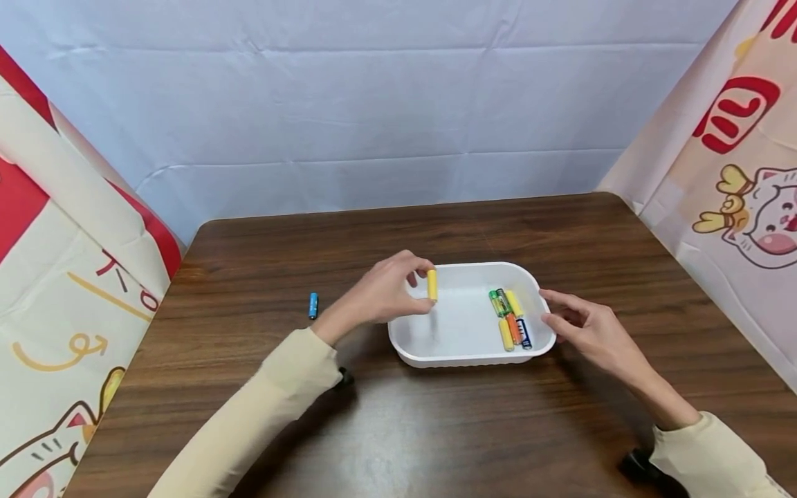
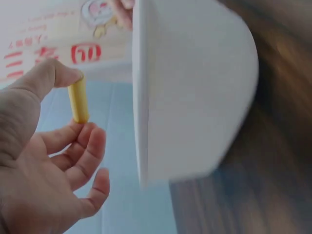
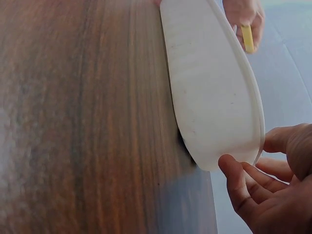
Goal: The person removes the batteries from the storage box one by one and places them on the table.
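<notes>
Between thumb and fingertips, my left hand (image 1: 394, 287) pinches a yellow battery (image 1: 432, 285) upright over the left end of a white plastic tray (image 1: 457, 332). The left wrist view shows the same yellow battery (image 2: 78, 101) held end to end, its hand beside the tray's wall. My right hand (image 1: 588, 328) holds the tray's right end, and in the right wrist view its fingers (image 3: 231, 170) lie against the outer wall and rim. Several batteries lie grouped at the tray's right side: green ones (image 1: 496, 303), yellow ones (image 1: 507, 335), an orange one (image 1: 513, 328) and a dark blue one (image 1: 524, 333).
A blue battery (image 1: 313, 306) lies on the brown wooden table (image 1: 398, 415), left of the tray and close to my left forearm. White cloth (image 1: 373, 111) hangs behind the table. Printed cloths with cartoon figures (image 1: 735, 180) hang at both sides.
</notes>
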Action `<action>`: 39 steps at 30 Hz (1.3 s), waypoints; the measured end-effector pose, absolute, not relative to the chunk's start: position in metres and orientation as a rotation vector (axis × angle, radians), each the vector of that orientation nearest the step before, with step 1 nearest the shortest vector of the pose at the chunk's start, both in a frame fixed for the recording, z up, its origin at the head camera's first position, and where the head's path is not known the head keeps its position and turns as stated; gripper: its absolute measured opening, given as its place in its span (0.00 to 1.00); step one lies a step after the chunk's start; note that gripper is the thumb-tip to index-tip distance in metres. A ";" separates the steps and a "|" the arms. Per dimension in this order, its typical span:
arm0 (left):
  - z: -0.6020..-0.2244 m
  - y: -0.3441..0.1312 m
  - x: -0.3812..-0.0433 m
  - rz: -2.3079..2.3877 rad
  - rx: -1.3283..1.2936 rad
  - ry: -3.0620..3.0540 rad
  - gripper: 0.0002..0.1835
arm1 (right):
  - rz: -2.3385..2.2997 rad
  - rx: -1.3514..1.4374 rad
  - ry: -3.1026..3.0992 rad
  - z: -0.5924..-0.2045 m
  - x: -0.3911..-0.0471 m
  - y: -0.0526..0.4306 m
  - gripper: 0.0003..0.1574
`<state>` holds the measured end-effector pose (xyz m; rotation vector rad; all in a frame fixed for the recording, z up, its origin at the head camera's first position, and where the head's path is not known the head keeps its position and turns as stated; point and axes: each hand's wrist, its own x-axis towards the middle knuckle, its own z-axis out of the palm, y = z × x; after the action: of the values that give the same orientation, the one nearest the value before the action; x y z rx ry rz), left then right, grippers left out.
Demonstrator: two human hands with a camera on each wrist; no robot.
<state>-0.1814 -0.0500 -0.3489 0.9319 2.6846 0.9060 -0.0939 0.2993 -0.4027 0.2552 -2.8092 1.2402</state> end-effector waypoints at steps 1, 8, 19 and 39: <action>-0.348 -0.058 -0.182 0.909 0.928 2.690 0.28 | 1.242 0.255 -2.811 -0.403 -0.094 0.299 0.29; -0.347 -0.109 -0.188 0.939 0.940 2.763 0.27 | 1.217 0.241 -2.831 -0.401 -0.093 0.299 0.30; -0.372 -0.194 -0.190 0.964 0.738 2.816 0.27 | 1.219 0.236 -2.825 -0.403 -0.093 0.298 0.30; -0.413 -0.247 -0.200 0.774 0.565 2.808 0.24 | 1.247 0.236 -2.818 -0.405 -0.093 0.300 0.30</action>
<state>-0.1996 -0.2469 -0.4125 0.5649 2.8077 0.7735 -0.0926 0.3000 -0.4055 0.2364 -2.8184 1.2467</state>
